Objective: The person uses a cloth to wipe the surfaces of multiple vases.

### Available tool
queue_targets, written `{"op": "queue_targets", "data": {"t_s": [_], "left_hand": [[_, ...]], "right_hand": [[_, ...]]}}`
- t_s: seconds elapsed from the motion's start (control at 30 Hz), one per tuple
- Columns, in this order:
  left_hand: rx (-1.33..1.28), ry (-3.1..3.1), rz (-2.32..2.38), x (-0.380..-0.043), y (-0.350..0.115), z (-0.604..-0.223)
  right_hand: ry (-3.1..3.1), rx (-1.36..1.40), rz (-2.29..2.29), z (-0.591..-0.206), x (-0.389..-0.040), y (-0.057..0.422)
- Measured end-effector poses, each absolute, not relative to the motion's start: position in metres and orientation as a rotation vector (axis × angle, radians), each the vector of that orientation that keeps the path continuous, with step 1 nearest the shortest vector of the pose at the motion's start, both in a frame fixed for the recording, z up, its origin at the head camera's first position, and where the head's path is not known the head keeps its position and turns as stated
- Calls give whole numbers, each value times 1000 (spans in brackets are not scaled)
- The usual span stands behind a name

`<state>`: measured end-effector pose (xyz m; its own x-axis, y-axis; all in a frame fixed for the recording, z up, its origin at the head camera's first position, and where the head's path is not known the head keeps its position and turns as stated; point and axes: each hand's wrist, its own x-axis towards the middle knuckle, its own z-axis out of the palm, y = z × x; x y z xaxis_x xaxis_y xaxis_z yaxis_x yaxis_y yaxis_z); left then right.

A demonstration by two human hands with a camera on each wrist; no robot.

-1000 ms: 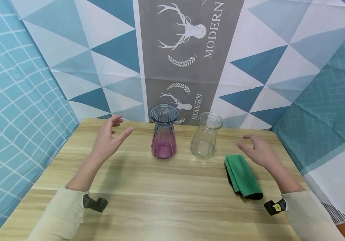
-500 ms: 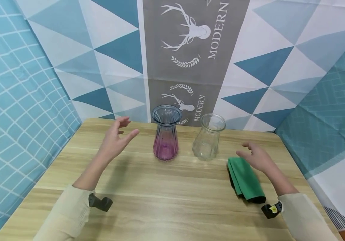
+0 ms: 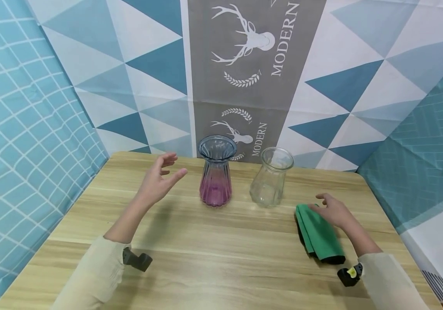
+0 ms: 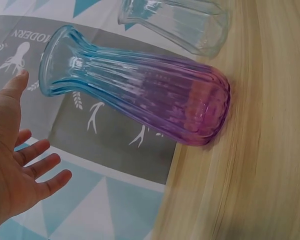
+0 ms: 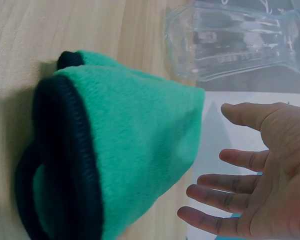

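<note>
My left hand (image 3: 158,180) hovers left of a ribbed glass vase (image 3: 215,172), blue at its flared rim and purple at its base. In the left wrist view the fingers are spread and apart from the vase (image 4: 140,90). A clear glass vase (image 3: 269,181) stands upright to the right of the coloured one. Over the far end of a folded green cloth (image 3: 320,237) with black edging is my right hand (image 3: 333,211), holding nothing. The right wrist view has that hand (image 5: 275,175) with fingers extended, apart from the cloth (image 5: 130,135).
Both vases stand near the back edge of the wooden table (image 3: 206,258), before a patterned backdrop (image 3: 241,64). Blue grid fabric (image 3: 32,129) hangs at the left and teal fabric (image 3: 419,163) at the right. Each wrist carries a small black camera (image 3: 138,260).
My right hand has come down and inward over the cloth. The left hand has shifted slightly right with the whole view. Vases and cloth keep their places on the table.
</note>
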<state>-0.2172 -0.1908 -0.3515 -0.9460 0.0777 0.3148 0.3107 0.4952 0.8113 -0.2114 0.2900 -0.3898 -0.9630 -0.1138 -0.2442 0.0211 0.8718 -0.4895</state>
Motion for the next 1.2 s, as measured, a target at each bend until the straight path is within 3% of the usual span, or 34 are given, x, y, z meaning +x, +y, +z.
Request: {"op": "queue_targets", "data": {"t_s": [1.2], "left_hand": [[-341, -2459, -1651, -237, -153, -366]], "right_hand": [[2683, -11, -769, -409, -207, 300]]}}
